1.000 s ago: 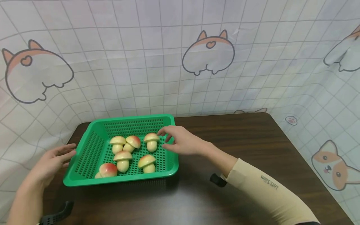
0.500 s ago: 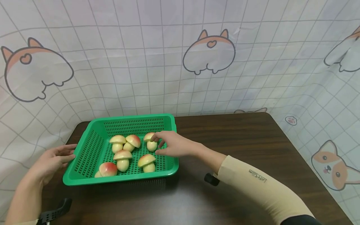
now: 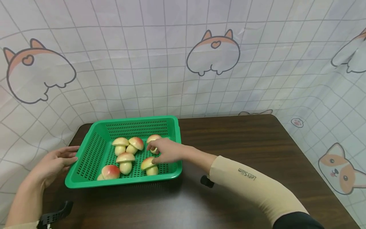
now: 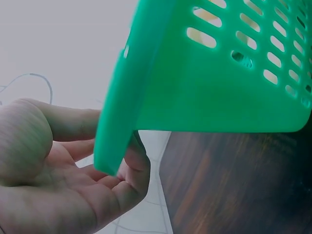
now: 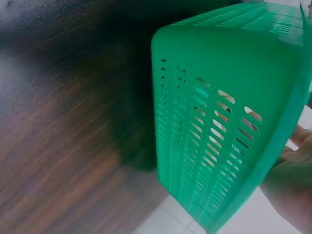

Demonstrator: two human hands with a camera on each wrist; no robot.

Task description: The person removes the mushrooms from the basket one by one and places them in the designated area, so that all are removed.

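A green plastic basket (image 3: 175,127) holds several toy mushrooms with cream stems and yellow-to-red caps. My left hand (image 3: 54,165) is at the basket's left rim, its fingers curled under the rim (image 4: 114,126) in the left wrist view. Over the right side of the basket is my right hand (image 3: 167,151), fingers bent downward and parted. Its fingers partly cover the back right mushroom (image 3: 154,137), while the thumb overlaps the front right mushroom (image 3: 151,170). In the right wrist view, the basket's wall hides most of the right hand (image 5: 295,175).
Other toy mushrooms, such as a red-capped one (image 3: 111,171) at the front left, lie on the basket's floor. The basket stands toward the left of a dark wooden table (image 3: 228,136). A white gridded curtain (image 3: 143,63) with cartoon dogs hangs behind and beside the table.
My right hand has moved left and slightly toward me, from the basket's right rim to over the right-hand mushrooms. The left hand has closed in slightly on the left rim.
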